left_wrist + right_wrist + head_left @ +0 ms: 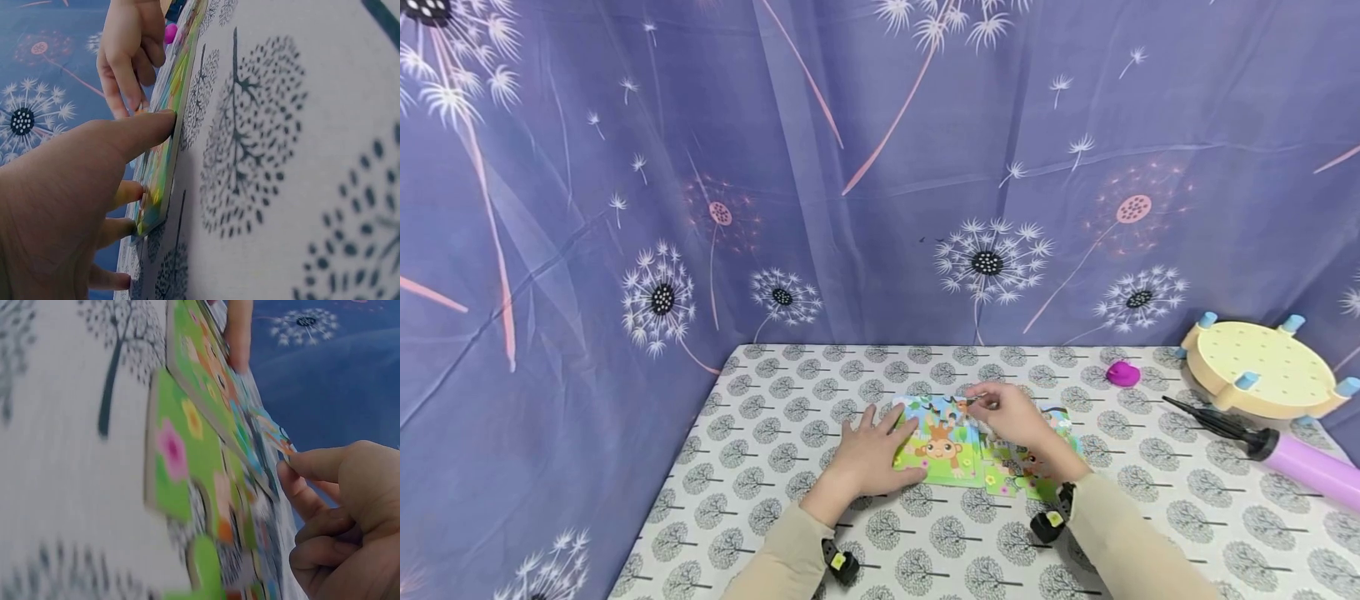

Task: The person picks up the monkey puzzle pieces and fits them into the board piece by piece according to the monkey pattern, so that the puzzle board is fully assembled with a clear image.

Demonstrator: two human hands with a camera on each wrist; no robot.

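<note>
A jigsaw puzzle board (940, 471) with a smiling monkey on green grass lies flat on the table. My left hand (868, 454) rests at its left side with fingers spread, and in the left wrist view the thumb (147, 130) touches the near edge. Over the board's upper right corner, my right hand (1015, 417) pinches a small jigsaw puzzle piece (273, 434) between thumb and forefinger. The piece is tilted above the board, its blue and orange print showing. Several other jigsaw pieces (169, 447) lie right of the board, partly hidden under my right forearm in the head view.
A purple rubber duck-like toy (1123, 373) sits at the back right. Beyond it lies an upturned yellow stool (1262, 367) with blue feet. A pink-purple pump (1311, 471) with a black nozzle lies along the right side. A dandelion-print curtain (880, 208) hangs behind the table.
</note>
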